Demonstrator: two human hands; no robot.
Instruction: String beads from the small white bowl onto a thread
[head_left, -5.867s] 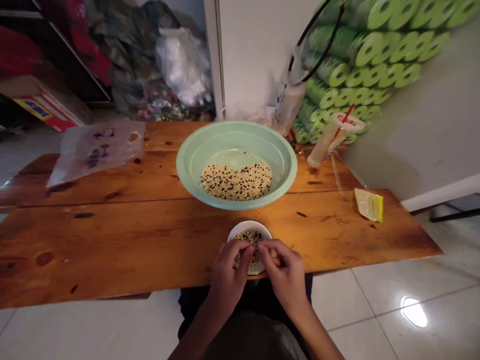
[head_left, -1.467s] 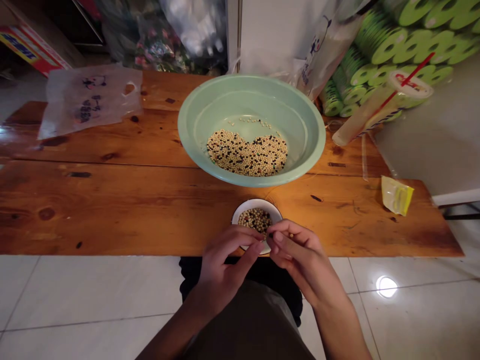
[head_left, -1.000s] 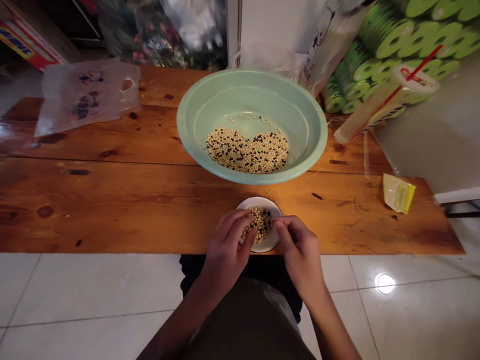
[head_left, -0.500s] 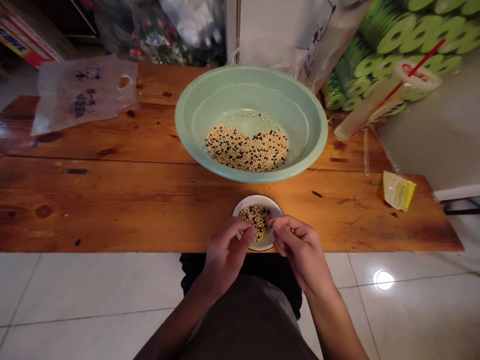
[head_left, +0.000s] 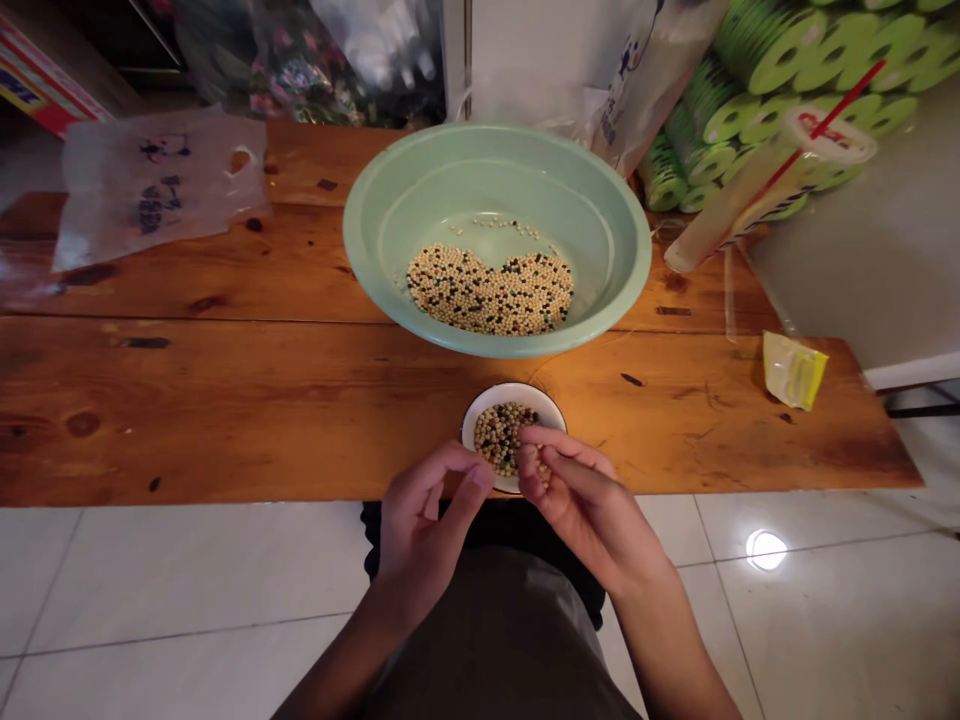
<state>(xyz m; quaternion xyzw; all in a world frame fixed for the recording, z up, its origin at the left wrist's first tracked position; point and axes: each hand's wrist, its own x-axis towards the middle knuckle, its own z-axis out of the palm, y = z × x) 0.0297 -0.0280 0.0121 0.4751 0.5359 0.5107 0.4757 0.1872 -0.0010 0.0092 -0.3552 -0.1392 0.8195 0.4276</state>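
A small white dish [head_left: 553,405] with a dark rim holds cream and dark beads [head_left: 501,432] near the table's front edge. My left hand [head_left: 431,510] is at the dish's lower left side, thumb and forefinger pinched together; whatever is between them is too small to make out. Over the right part of the dish, my right hand [head_left: 592,500] has curled fingers, with a few pale beads [head_left: 541,470] showing among them. Behind the dish stands a large pale green basin [head_left: 630,290], with many similar beads [head_left: 487,290] heaped on its bottom.
The wooden table [head_left: 262,400] bears a flat plastic bag [head_left: 161,190] at left. At right are a tall drink cup [head_left: 750,200] with a red straw and a small yellow packet [head_left: 795,372]. Green rolls [head_left: 780,60] are stacked behind the cup.
My left hand has drawn back slightly left and down from the dish. My right hand has turned, its fingers now raised over the dish with beads showing among them. The view has shifted slightly.
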